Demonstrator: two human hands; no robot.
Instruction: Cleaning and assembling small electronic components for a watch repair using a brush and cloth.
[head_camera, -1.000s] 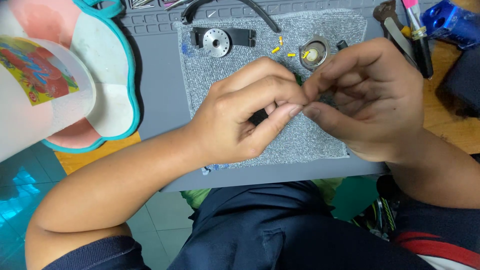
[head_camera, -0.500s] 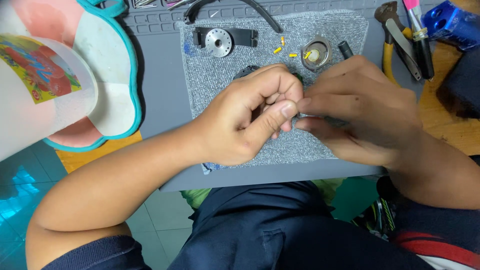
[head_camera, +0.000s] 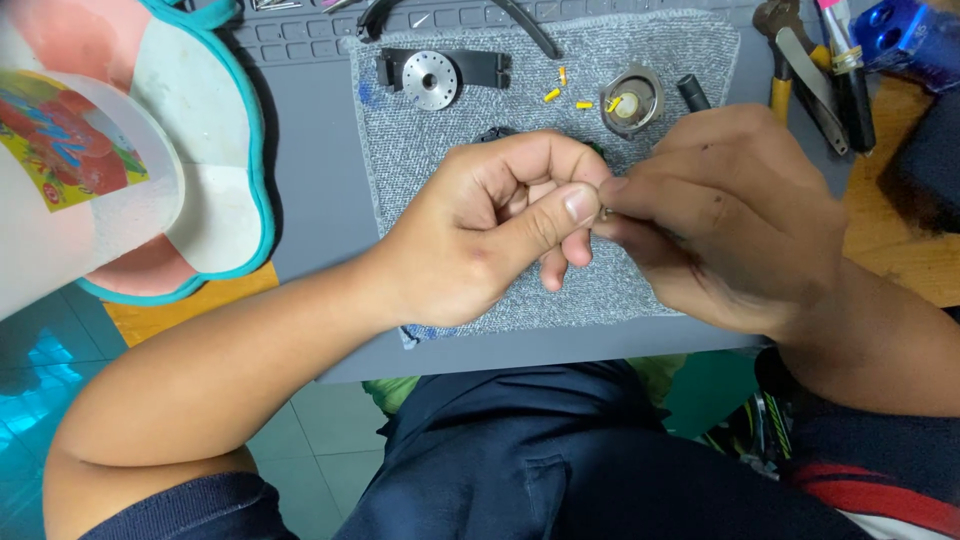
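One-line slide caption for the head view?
Left hand and right hand pinch a tiny part together above a grey mat strewn with small parts.

A speckled grey cloth (head_camera: 450, 140) lies on a plain grey mat (head_camera: 310, 120); tiny yellow pieces (head_camera: 552, 94) dot it beside a black bracket (head_camera: 490, 68) with a silver disc (head_camera: 431, 79), near a teal-rimmed white and pink tray (head_camera: 225, 200)
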